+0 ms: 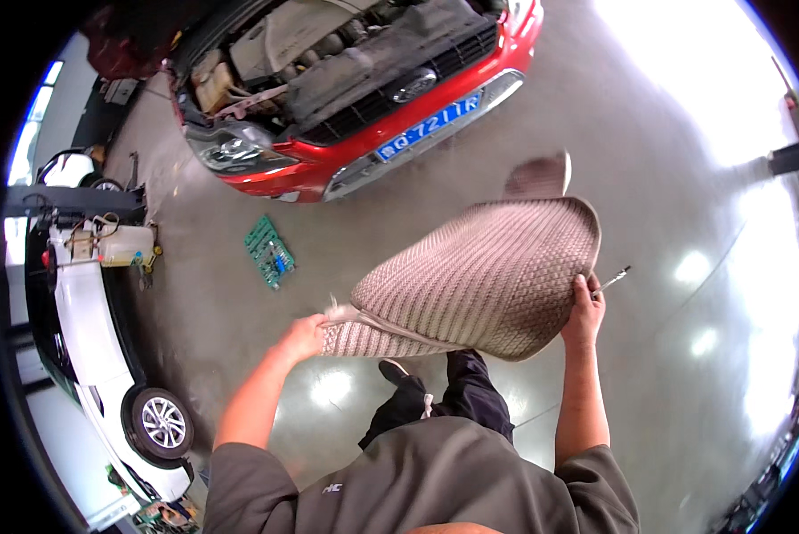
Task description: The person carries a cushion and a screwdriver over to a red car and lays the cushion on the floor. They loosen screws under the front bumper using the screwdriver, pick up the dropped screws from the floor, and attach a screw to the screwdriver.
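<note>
A large brown ribbed mat (470,276), woven-looking with a bound edge, is stretched out in front of me above the floor. My left hand (303,338) is closed on its near left corner, where the edge folds over. At its right edge my right hand (584,310) grips the mat, fingers wrapped round the rim. A slim metal rod-like tool (615,279) sticks out to the right from that hand; its held end is hidden. The mat's far flap (539,176) is smeared by motion.
A red car (328,169) with its engine bay open stands ahead. A green tool tray (269,251) with small blue and metal pieces lies on the grey floor (194,267) to the left. Further left are a white car (105,329) and a lift post (70,202).
</note>
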Demonstrator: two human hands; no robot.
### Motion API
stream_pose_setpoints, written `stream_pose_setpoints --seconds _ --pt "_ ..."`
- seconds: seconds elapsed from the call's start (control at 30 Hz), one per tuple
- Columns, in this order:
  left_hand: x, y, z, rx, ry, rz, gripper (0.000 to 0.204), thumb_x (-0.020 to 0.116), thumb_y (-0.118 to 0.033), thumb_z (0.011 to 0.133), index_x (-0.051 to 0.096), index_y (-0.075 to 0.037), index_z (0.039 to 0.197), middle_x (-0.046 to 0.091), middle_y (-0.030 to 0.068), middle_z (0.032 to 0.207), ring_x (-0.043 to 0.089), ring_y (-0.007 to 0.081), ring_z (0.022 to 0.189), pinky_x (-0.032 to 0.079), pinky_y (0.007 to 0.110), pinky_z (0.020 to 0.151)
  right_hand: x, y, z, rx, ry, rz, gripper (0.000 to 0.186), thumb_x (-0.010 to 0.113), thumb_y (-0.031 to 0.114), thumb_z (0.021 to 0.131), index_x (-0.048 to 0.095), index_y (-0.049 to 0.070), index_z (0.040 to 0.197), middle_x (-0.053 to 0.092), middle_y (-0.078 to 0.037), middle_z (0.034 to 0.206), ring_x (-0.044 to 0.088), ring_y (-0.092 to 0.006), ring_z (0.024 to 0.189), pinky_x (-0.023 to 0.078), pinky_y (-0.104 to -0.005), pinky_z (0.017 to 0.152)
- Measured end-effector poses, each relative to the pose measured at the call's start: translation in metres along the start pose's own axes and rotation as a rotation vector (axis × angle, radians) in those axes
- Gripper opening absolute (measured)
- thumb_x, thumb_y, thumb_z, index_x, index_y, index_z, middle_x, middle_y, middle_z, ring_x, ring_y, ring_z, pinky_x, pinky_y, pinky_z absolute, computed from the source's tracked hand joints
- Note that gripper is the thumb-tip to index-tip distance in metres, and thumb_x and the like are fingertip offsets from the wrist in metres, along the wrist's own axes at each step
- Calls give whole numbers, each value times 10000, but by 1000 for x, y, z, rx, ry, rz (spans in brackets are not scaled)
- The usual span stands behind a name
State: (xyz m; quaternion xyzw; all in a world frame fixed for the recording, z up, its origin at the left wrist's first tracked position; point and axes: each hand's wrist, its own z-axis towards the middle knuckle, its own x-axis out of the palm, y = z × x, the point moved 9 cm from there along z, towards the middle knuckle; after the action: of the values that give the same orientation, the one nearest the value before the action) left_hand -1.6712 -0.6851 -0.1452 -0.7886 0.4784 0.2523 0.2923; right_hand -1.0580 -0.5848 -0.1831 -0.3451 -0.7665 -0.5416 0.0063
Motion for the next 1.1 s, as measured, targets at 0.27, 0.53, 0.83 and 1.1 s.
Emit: stream_pose_setpoints --seconds 0.27,0.53,0.83,1.1 --pt "21 -74 74 70 162 207 329 497 -176 920 711 -58 1141 710 258 1110 683 424 1056 543 497 939 -94 0 53 -150 -263 -516 338 622 130 1027 636 -70 1300 718 -78 1106 657 -147 980 510 -285 914" --pt "78 -113 158 3 88 460 423 485 -325 951 681 -78 1233 687 210 1235 622 391 1224 500 464 1056 -146 -129 20 200 54 -1377 244 654 225 894 784 103 1060 754 -190 944 743 -331 916 575 -414 835" --pt "145 50 -19 -160 347 269 445 505 -370 945 697 -59 1201 681 218 1266 640 378 1191 513 482 1014 -141 -214 -95 657 359 -1439 326 665 257 865 776 107 1132 767 -164 1038 742 -293 968 565 -377 909" --pt "218 236 -139 -250 315 33 430 509 -341 937 724 -20 1124 704 242 1188 656 410 1130 509 467 1001 -100 -184 -105 439 162 -1329 292 735 261 883 766 115 1134 759 -94 882 718 -202 778 577 -357 725"
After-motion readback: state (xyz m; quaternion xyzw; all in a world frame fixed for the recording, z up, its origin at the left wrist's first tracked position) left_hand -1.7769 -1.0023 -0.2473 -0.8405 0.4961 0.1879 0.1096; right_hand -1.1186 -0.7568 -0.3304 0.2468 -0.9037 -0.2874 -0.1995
